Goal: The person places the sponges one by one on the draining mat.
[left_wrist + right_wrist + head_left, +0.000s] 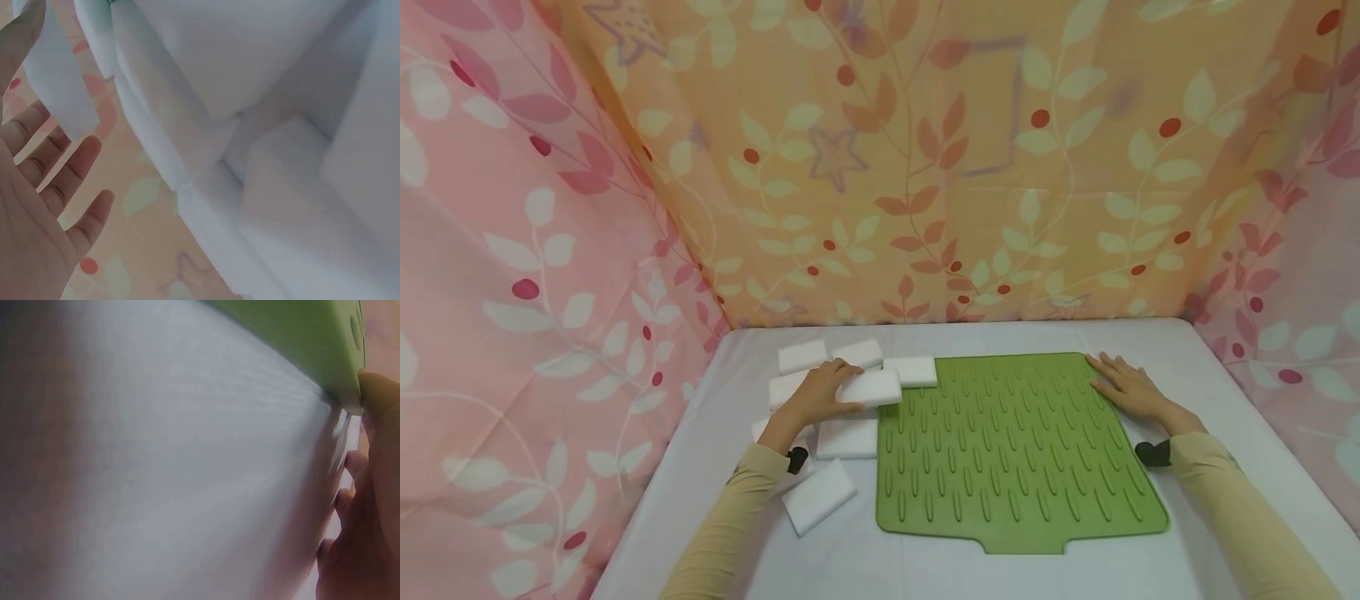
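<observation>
My left hand (814, 392) pinches a white sponge block (874, 387) between thumb and fingers, above the upper left edge of a green ridged mat (1022, 446). In the left wrist view the held sponge block (59, 78) lies between the thumb and the fingertips. Another white block (912, 372) sits at the mat's top left corner. My right hand (1133, 392) rests at the mat's top right corner, its fingers extended. The right wrist view shows the thumb touching the mat's edge (300, 344), with the other fingers beside it on the white surface.
Several more white sponge blocks (847, 439) lie loosely grouped left of the mat; one (820, 497) is turned askew nearer the front. Everything stands on a white-covered table (850, 571). Patterned curtains (880, 208) enclose the back and both sides.
</observation>
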A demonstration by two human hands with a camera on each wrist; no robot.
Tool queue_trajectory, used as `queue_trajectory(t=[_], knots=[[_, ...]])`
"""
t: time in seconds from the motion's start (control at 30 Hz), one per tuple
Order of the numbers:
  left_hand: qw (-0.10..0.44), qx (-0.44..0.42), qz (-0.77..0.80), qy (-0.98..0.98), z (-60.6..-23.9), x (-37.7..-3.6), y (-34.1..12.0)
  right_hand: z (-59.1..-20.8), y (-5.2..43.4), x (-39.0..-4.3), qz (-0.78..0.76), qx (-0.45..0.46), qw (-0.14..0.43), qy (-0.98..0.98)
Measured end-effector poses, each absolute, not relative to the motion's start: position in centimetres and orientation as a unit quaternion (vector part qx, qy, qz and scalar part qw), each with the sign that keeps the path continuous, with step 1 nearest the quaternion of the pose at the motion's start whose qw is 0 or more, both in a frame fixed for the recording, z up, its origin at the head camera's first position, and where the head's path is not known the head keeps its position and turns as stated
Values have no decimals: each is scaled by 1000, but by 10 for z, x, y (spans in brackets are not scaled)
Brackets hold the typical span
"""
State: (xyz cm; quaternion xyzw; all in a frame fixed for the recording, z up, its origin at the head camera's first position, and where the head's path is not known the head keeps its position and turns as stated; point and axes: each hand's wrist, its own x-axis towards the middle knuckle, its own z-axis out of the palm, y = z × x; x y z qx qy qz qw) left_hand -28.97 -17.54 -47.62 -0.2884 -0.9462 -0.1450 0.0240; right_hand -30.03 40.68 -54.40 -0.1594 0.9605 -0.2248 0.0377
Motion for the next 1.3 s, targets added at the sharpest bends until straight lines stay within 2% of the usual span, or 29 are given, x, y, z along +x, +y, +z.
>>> queue_trajectory(t=[0.6, 1.3], knots=[[9, -322, -126, -938, -479, -286, -133, -546, 406, -298, -226, -158, 40, 960], [15, -346, -106, -932, -493, -289, -113, -542, 405, -299, -227, -154, 41, 961]])
